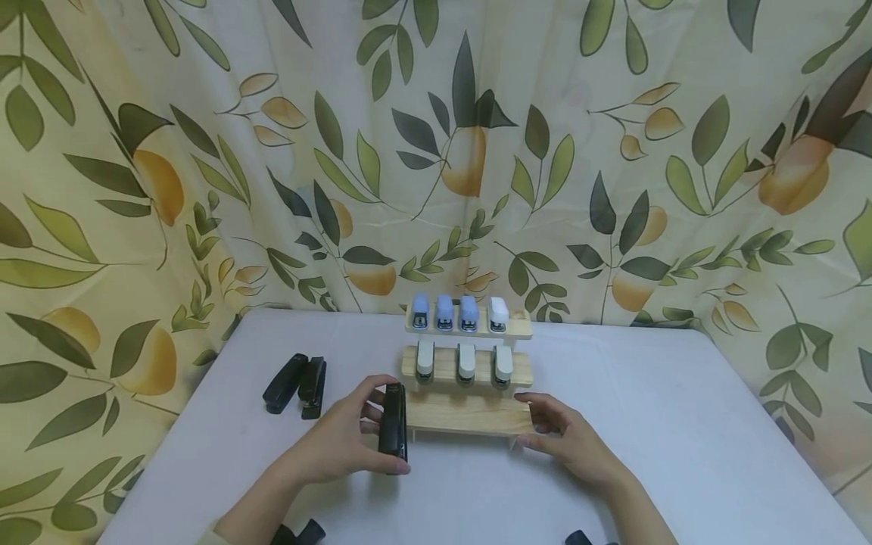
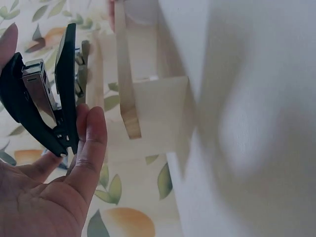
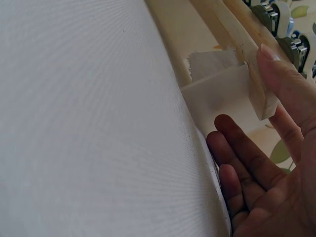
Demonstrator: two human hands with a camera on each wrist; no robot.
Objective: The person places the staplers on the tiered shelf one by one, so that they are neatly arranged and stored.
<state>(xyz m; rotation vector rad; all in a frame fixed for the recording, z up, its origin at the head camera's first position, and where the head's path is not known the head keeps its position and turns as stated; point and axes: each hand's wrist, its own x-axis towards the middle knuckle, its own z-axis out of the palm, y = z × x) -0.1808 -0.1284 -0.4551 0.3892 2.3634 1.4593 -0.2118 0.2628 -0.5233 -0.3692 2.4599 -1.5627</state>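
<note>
My left hand (image 1: 344, 439) holds a black stapler (image 1: 393, 424) upright at the left end of a wooden tiered rack's bottom board (image 1: 463, 413). In the left wrist view, that stapler (image 2: 64, 89) has its arms spread apart, with the fingers along one side. My right hand (image 1: 572, 439) grips the right end of the bottom board, thumb at the front corner and forefinger at the back. In the right wrist view, its other fingers (image 3: 242, 153) lie loosely bent beside the white end support (image 3: 222, 96).
Two more black staplers (image 1: 284, 383) lie on the white-covered table (image 1: 681, 424) at the left. Small blue staplers (image 1: 444, 312) and a white one (image 1: 498, 314) stand on the top tier. White staplers (image 1: 466, 363) stand on the middle tier. A leaf-patterned curtain (image 1: 436, 227) hangs behind.
</note>
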